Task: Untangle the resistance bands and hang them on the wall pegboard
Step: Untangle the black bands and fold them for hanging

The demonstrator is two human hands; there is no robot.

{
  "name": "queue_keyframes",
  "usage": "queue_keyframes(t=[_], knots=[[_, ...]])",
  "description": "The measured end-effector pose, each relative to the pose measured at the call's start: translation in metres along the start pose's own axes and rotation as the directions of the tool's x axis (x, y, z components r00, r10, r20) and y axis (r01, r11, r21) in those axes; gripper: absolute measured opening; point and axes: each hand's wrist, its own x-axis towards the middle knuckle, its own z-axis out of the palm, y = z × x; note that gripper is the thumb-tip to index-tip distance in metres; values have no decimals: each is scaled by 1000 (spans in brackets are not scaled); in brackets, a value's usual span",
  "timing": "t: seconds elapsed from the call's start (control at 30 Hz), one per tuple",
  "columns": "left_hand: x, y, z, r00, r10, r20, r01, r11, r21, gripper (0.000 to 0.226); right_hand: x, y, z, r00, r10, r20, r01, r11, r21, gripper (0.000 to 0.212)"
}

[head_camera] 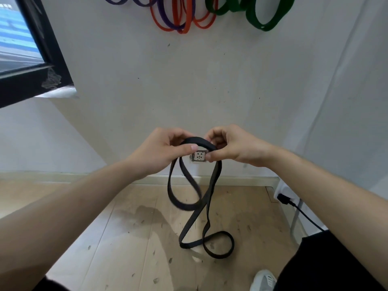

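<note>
The black band (214,181) is pinched at its upper bend by the left grip (165,150) and the right grip (235,148), both closed on it, its twisted loops being hung below them, while coloured bands (186,28) are seen on the wall (147,91) above.

The left hand (161,150) and right hand (235,148) are held close together, and the fingers (177,134) of both pinch the top arc of a black band (196,140). Below the fingers the band hangs in twisted, crossing loops, its lowest loop down near the wooden floor (136,227). Behind the gap between the two thumbs sits a wall socket (199,156). High above the fingers, purple bands (165,19), red bands (186,22) and green bands (264,24) hang on the white wall. A black plug (283,199) lies lower right of the fingers.
</note>
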Motion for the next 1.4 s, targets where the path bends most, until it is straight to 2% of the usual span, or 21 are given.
queue_keyframes(t=[0.13, 0.33, 0.5, 0.63, 0.67, 0.77, 0.87, 0.97, 1.03, 1.13, 1.2, 1.3, 1.4], knots=[[0, 7, -3, 998, -6, -64, 0, 996, -91, 11, 9, 13, 15, 996, 44, 72, -36, 993, -116, 17], [4, 10, -33, 950, -23, -313, -69, 958, -280, 9, 21, 43, 24, 977, 142, 156, -113, 977, -184, 7], [3, -10, -55, 920, -94, -381, -5, 968, -251, 10, 28, 47, 13, 984, 168, 55, -160, 979, -124, 13], [-4, -33, -74, 927, -208, -312, 148, 968, -205, 9, 22, 35, -5, 991, 97, -91, -98, 995, -6, 19], [-7, -39, -78, 934, -239, -265, 197, 965, -175, 7, 20, 29, -9, 988, 70, -135, -71, 997, -5, 21], [-13, -50, -78, 940, -324, -107, 325, 946, -10, 31, 15, 5, -15, 969, -59, -241, 58, 998, -14, 19], [-11, -53, -66, 928, -373, -6, 372, 924, 88, 26, 12, -19, -16, 931, -228, -286, 212, 973, -89, 18], [-3, -43, -50, 937, -350, 10, 348, 934, 80, 19, 13, -33, -15, 889, -337, -311, 282, 937, -208, 21], [5, -31, -38, 954, -299, 4, 299, 954, -34, 19, 16, -36, -12, 883, -350, -313, 284, 929, -239, 22], [15, -14, -23, 976, -219, 3, 214, 950, -226, 29, 21, -35, -5, 916, -310, -254, 231, 927, -297, 24], [19, -8, -15, 982, -187, -27, 171, 941, -293, 29, 23, -33, -1, 937, -282, -207, 212, 928, -306, 23], [21, -4, -10, 981, -167, -96, 131, 946, -298, 12, 25, -29, 4, 956, -237, -170, 185, 943, -276, 21], [22, -2, -13, 985, -131, -112, 94, 954, -284, 9, 26, -22, 10, 981, -161, -110, 136, 968, -213, 18]])
